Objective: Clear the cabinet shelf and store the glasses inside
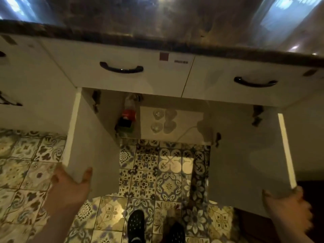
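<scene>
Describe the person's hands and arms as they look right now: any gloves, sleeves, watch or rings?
Both the left hand and right hand are bare, no gloves. Forearms show no sleeves as far as the frame reaches. No watch, ring or bracelet shows, though blur and dim light limit detail.

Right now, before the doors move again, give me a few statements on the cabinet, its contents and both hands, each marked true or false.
1. Both cabinet doors stand open. True: left door, right door.
2. The left hand holds a glass. False: it grips the left door's bottom corner.
3. Four glasses stand on the shelf. True.
4. The plastic bottle lies right of the glasses. False: it is to their left.
5. The right hand grips the right door's corner. True.
</scene>
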A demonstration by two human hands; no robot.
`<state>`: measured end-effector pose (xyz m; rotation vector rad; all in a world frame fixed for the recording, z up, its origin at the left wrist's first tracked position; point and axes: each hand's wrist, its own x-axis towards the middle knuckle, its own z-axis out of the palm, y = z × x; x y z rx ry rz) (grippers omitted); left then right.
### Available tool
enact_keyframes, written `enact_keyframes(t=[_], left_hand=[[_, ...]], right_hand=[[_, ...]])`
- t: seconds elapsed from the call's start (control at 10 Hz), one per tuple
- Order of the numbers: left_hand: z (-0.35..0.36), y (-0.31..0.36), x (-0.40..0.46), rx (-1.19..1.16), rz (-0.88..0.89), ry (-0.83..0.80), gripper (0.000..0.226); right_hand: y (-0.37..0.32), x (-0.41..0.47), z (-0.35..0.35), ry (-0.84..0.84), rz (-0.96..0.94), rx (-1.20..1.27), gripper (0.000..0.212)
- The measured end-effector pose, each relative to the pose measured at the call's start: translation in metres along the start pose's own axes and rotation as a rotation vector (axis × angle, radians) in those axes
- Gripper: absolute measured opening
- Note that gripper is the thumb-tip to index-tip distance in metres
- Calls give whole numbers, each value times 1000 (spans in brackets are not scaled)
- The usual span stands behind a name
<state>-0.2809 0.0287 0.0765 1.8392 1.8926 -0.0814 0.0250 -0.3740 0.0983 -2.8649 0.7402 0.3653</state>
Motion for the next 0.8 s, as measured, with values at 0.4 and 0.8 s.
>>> enact_keyframes(t=[0.4, 0.8], left_hand=[[57, 108, -64, -286, 205, -296, 99], [0, 182, -39, -216, 711, -600, 39]], right_hand=[[-119, -96, 30, -400, -325, 314, 96], [-201, -104, -75, -557, -912, 333, 57]])
